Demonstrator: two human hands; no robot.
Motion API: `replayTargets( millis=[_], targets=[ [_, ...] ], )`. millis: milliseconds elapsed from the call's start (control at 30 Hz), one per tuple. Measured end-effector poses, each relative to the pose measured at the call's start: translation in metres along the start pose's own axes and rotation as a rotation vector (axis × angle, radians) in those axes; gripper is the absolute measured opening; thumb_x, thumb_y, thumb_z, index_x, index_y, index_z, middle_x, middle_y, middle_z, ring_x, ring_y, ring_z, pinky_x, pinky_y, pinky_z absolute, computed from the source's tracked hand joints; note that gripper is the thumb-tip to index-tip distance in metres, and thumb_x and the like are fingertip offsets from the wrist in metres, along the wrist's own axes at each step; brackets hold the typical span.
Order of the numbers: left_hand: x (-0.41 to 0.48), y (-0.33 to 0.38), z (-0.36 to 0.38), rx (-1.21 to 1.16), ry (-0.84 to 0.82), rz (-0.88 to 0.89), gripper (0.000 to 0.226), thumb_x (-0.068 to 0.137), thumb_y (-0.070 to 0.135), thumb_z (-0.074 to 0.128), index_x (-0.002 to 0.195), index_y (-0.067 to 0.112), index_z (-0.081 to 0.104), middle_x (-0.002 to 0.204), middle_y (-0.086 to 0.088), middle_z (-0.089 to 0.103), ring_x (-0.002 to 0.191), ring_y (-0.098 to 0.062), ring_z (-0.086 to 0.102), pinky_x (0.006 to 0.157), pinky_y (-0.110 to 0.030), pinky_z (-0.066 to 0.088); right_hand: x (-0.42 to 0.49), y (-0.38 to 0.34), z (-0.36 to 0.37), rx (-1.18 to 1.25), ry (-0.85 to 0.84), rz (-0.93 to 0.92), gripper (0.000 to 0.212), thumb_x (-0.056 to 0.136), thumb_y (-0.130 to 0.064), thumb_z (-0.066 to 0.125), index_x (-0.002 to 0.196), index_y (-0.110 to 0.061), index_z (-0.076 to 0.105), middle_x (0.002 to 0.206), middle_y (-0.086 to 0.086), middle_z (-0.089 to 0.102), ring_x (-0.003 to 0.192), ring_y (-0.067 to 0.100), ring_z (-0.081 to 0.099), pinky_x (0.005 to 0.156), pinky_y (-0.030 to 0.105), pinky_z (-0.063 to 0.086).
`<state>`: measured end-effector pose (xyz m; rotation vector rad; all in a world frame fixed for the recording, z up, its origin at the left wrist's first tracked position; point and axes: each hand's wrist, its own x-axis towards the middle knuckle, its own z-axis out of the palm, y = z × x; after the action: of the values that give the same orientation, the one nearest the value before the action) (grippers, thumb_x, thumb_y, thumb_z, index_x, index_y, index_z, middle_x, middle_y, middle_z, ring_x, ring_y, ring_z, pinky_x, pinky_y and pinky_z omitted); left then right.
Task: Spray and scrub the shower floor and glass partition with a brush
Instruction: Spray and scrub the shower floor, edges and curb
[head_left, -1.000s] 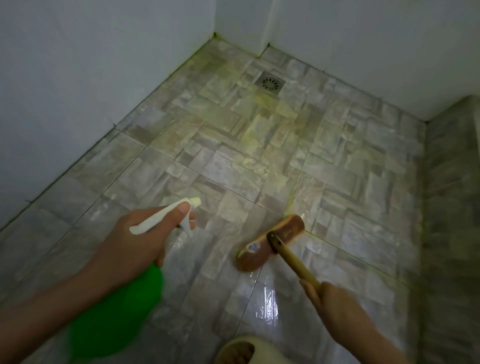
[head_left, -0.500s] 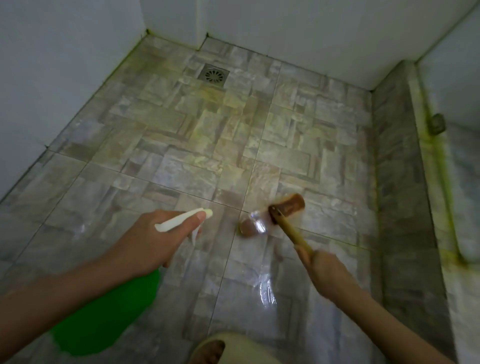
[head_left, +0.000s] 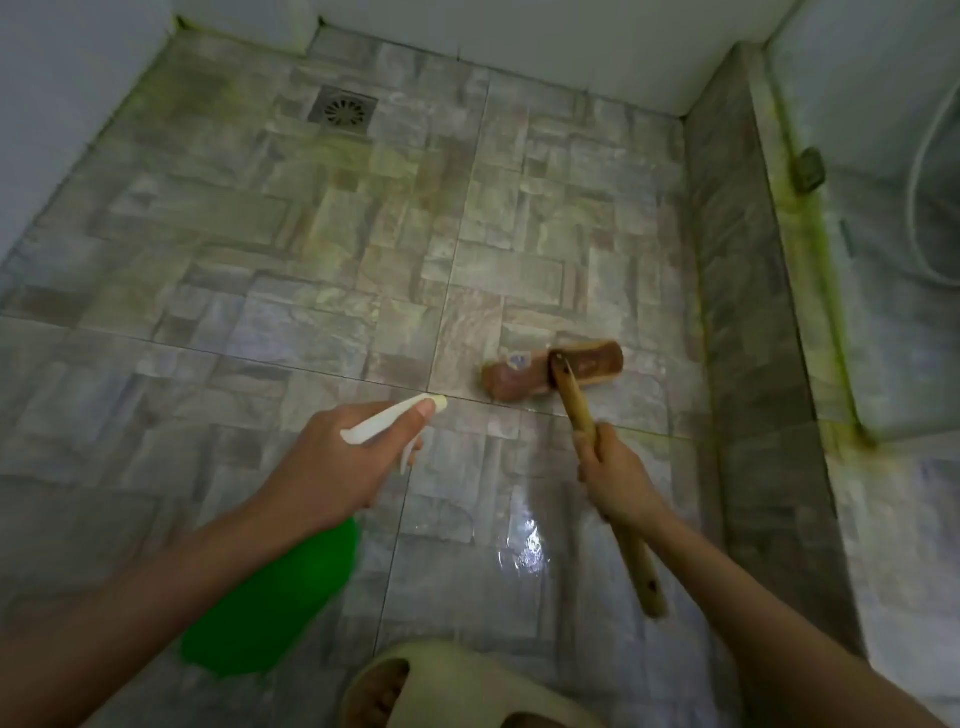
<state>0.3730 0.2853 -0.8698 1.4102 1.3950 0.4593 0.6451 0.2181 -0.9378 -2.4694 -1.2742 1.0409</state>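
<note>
- Shower stall: grey-beige stone-pattern tiled floor (head_left: 311, 291), white walls (head_left: 571, 36) on the far side and left, square metal drain grate (head_left: 343, 110) near the far-left corner
- Right side: raised tiled curb (head_left: 743, 291) runs front to back, with the glass partition (head_left: 893, 130) standing on it and a yellow-green grime line along the base of the glass
- left hand (head_left: 332, 467) grips the neck of a green plastic spray bottle with white trigger head (head_left: 280, 608); thumb lies along the top of the head, nozzle points forward, bottle held off the floor
- Can't tell whether the trigger is squeezed
- right hand (head_left: 618, 478) is clamped round the handle of a long-handled scrub brush with reddish-brown wooden head (head_left: 556, 370), about mid-length; the butt end sticks out behind the hand, toward the camera
- Brush head sits bristles-down on the floor, ahead of the right hand, near the curb but apart from it, to the right of the nozzle
- Hands are apart, one tool each
- Glossy wet patch (head_left: 524, 545) on the tiles between the two forearms
- Pale beige slipper (head_left: 467, 686) on a foot at the bottom edge, toes showing
</note>
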Motion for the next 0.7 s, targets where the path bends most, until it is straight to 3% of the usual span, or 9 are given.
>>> replayTargets(
  millis=[67,167,300,433,500,567,700],
  targets=[
    [-0.003,0.003,0.011,0.018,-0.045,0.005,0.055,0.084,0.060,0.057,0.082,0.009,0.077,0.049,-0.001,0.061,0.042,-0.007,0.052,0.045,-0.019,0.043,0.022,-0.015,-0.001,0.074,0.008,0.001,0.035,0.101,-0.041,0.034,0.100,-0.009,0.048,0.075,0.009,0.057,0.054,0.022,0.053,0.044,0.030,0.043],
    [-0.008,0.003,0.029,0.070,-0.035,0.036,0.070,0.078,0.066,0.057,0.068,-0.003,0.064,0.052,-0.014,0.056,0.050,-0.015,0.051,0.056,-0.029,0.040,-0.005,0.016,-0.008,-0.066,0.019,0.072,0.044,0.100,-0.046,0.033,0.097,-0.007,0.053,0.083,0.013,0.060,0.071,0.030,0.057,0.061,0.032,0.043],
    [-0.004,0.012,0.047,0.130,-0.042,0.068,0.068,0.086,0.060,0.060,0.070,-0.006,0.061,0.056,-0.015,0.055,0.049,-0.021,0.050,0.055,-0.036,0.040,-0.082,0.061,-0.013,-0.136,-0.036,0.206,0.044,0.097,-0.051,0.032,0.082,-0.014,0.051,0.074,0.005,0.059,0.066,0.021,0.058,0.059,0.033,0.047],
    [-0.001,0.026,0.064,0.188,-0.174,0.142,0.075,0.082,0.069,0.048,0.075,-0.005,0.061,0.055,-0.013,0.053,0.042,-0.008,0.046,0.048,-0.025,0.039,-0.007,0.037,-0.029,-0.103,0.011,0.197,0.050,0.098,-0.053,0.032,0.083,-0.010,0.052,0.079,0.011,0.059,0.079,0.032,0.062,0.066,0.034,0.047],
    [-0.002,0.030,0.072,0.182,-0.214,0.182,0.075,0.082,0.068,0.046,0.078,-0.004,0.063,0.055,-0.011,0.052,0.042,-0.013,0.048,0.047,-0.027,0.043,0.018,0.042,-0.038,-0.027,0.070,0.177,0.055,0.097,-0.054,0.032,0.085,-0.006,0.057,0.082,0.018,0.063,0.082,0.037,0.064,0.068,0.040,0.051],
    [-0.001,0.033,0.075,0.172,-0.226,0.216,0.073,0.083,0.069,0.045,0.084,-0.001,0.066,0.059,-0.014,0.056,0.054,-0.023,0.057,0.054,-0.037,0.051,-0.007,0.072,-0.037,-0.013,0.052,0.216,0.052,0.097,-0.053,0.035,0.079,-0.010,0.056,0.079,0.017,0.063,0.083,0.039,0.065,0.066,0.036,0.049],
    [0.003,0.047,0.078,0.096,-0.188,0.219,0.065,0.084,0.067,0.047,0.091,0.009,0.073,0.063,-0.013,0.063,0.058,-0.024,0.060,0.056,-0.040,0.051,-0.108,0.110,-0.028,0.048,0.002,0.427,0.053,0.093,-0.056,0.037,0.077,-0.012,0.060,0.082,0.015,0.068,0.087,0.035,0.067,0.077,0.036,0.053]
  ],
)
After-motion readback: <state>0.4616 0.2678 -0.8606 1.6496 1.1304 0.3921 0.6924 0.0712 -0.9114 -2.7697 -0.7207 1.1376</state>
